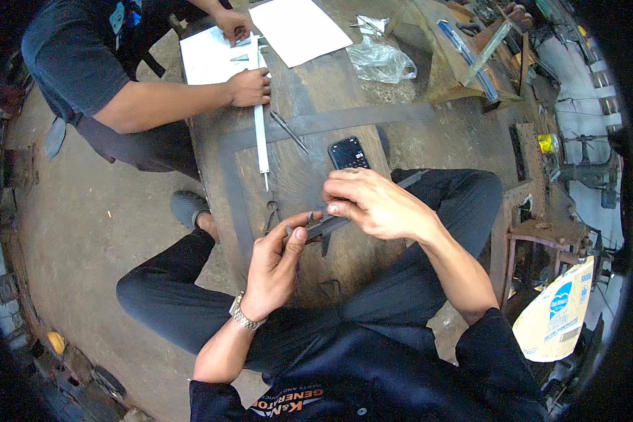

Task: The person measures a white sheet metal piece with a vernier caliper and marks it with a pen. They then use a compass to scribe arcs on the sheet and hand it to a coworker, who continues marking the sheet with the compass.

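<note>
A dark grey vernier caliper point(329, 226) is held level between my two hands, over the near part of the wooden bench point(299, 151). My left hand point(273, 261) grips its jaw end, thumb and fingers closed on the metal. My right hand point(373, 202) pinches the beam farther right, and the beam's tip shows beyond the knuckles. Whether a small part sits between the jaws is hidden by my fingers. Just past my right hand lies a black phone point(348, 154) with its screen lit. A small pair of dividers point(271, 213) lies beyond my left fingertips.
Across the bench at left, a co-worker's hand point(249, 88) rests on a long silver caliper point(261, 137). A pen point(288, 131), white paper point(300, 32) and a clear plastic bag point(380, 60) lie around it. A metal stand point(541, 232) and a cream sack point(559, 313) stand at right.
</note>
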The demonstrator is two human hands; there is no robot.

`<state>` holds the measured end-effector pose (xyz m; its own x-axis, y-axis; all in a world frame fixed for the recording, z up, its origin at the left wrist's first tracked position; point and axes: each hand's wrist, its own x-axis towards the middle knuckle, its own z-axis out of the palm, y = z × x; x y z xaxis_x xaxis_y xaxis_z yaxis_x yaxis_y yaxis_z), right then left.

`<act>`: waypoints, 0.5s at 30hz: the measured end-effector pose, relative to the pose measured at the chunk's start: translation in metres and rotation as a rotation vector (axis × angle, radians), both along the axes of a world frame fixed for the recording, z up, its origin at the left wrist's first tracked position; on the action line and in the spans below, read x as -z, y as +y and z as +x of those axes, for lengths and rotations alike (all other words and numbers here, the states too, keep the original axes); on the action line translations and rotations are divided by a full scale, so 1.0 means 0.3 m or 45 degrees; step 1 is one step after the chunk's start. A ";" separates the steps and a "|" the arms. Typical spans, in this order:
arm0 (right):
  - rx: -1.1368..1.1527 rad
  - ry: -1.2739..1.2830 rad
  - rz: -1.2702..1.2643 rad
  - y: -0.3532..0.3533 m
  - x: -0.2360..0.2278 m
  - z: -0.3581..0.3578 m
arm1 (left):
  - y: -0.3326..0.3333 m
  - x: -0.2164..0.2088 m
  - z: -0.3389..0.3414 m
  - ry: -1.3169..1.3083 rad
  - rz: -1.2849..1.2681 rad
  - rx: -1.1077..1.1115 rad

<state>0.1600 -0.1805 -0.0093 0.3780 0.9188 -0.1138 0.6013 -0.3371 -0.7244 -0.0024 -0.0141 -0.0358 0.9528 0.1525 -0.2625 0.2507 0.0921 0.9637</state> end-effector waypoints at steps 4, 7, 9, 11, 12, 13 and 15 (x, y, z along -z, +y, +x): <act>0.012 -0.016 0.027 0.004 0.016 -0.005 | -0.005 0.017 0.009 -0.049 -0.026 -0.032; 0.070 -0.047 0.010 0.009 0.010 -0.012 | 0.006 0.024 0.015 -0.031 -0.253 -0.019; 0.145 0.002 0.025 0.006 -0.008 -0.022 | 0.016 0.025 0.020 0.002 -0.481 -0.044; 0.190 0.018 0.003 0.000 -0.033 -0.030 | 0.022 0.021 0.022 0.031 -0.607 -0.062; 0.195 0.011 -0.016 -0.005 -0.048 -0.031 | 0.024 0.017 0.022 0.078 -0.676 -0.091; 0.200 0.004 -0.035 -0.009 -0.063 -0.033 | 0.025 0.013 0.022 0.088 -0.729 -0.101; 0.216 0.000 -0.052 -0.017 -0.090 -0.037 | 0.026 0.004 0.022 0.085 -0.739 -0.091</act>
<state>0.1488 -0.1855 0.0175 0.5271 0.8366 -0.1495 0.5334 -0.4626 -0.7081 0.0041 -0.0062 -0.0368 0.9240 0.0293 -0.3812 0.2828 0.6187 0.7330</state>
